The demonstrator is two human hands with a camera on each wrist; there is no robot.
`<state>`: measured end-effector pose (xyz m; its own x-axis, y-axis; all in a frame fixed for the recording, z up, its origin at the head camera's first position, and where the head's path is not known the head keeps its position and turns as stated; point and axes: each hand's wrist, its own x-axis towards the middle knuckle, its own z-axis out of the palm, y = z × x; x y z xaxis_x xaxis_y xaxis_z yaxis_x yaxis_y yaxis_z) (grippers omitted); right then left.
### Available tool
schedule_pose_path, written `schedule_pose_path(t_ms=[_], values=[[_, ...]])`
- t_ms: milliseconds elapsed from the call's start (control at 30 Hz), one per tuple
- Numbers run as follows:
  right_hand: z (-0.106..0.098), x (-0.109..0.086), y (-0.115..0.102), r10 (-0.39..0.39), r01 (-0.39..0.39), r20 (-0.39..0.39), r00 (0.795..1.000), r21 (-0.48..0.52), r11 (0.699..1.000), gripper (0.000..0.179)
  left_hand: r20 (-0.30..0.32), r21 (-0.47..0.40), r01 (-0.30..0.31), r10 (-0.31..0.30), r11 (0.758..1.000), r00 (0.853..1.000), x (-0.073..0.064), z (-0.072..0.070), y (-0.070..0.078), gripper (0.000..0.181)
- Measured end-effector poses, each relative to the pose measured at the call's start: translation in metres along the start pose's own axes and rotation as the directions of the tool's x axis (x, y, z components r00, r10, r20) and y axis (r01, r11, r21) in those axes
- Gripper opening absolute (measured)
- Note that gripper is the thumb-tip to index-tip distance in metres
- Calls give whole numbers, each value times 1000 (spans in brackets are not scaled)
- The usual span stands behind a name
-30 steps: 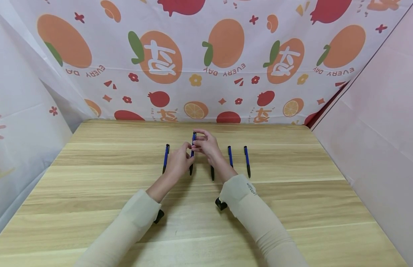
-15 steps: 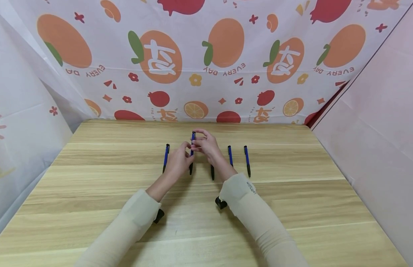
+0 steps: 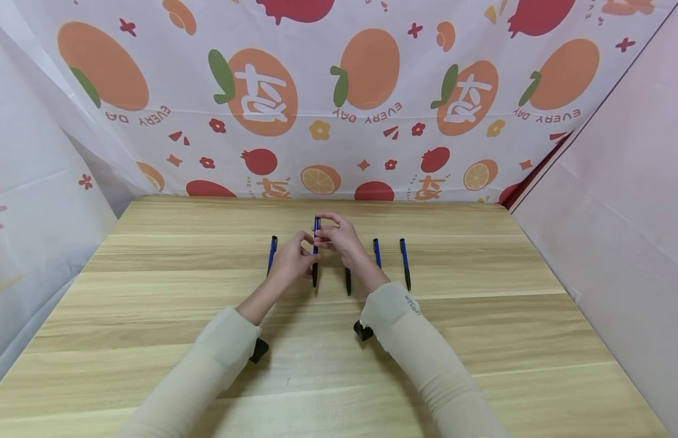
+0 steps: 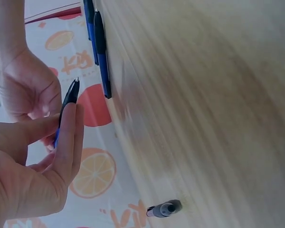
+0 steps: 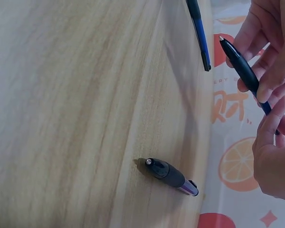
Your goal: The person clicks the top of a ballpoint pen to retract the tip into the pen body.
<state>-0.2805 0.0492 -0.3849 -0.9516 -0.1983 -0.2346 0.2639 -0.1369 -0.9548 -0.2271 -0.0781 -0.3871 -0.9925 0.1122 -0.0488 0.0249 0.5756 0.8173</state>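
Both hands hold one blue pen with a black grip [image 3: 315,277] above the table, in the middle of the head view. My left hand [image 3: 292,261] pinches it around its lower half between thumb and fingers. Higher up, my right hand [image 3: 341,240] grips the blue barrel, with one finger at the top end. In the left wrist view, a small metal point shows at the tip of the held pen [image 4: 70,95]; the right wrist view shows the same tip beyond the black grip [image 5: 244,70]. Fingers of both hands cover part of the barrel.
Similar blue pens lie on the wooden table [image 3: 470,340]: one pen [image 3: 272,254] left of the hands, another [image 3: 348,283] partly under the right wrist, and two more, a pen [image 3: 377,252] and a pen [image 3: 405,264], further right. A fruit-print curtain [image 3: 371,140] hangs behind.
The left hand has shifted slightly on the pen, leaving more of the black grip in sight. The pen stands a little straighter. The right hand stays nearly in place.
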Motion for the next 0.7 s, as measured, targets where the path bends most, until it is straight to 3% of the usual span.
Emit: schedule_pose_path(t_ms=[167, 400, 700], values=[[-1, 2, 2, 18, -18, 5, 1000, 12, 1000, 42, 82, -126, 24, -14, 992, 997, 3, -6, -5, 34], [-2, 3, 3, 28, -29, 25, 999, 27, 999, 43, 163, -313, 72, -22, 947, 986, 5, -10, -11, 36], [0, 5, 2, 41, -42, 29, 999, 29, 999, 39, 232, -387, 94, -2, 917, 973, 8, -15, -19, 40]])
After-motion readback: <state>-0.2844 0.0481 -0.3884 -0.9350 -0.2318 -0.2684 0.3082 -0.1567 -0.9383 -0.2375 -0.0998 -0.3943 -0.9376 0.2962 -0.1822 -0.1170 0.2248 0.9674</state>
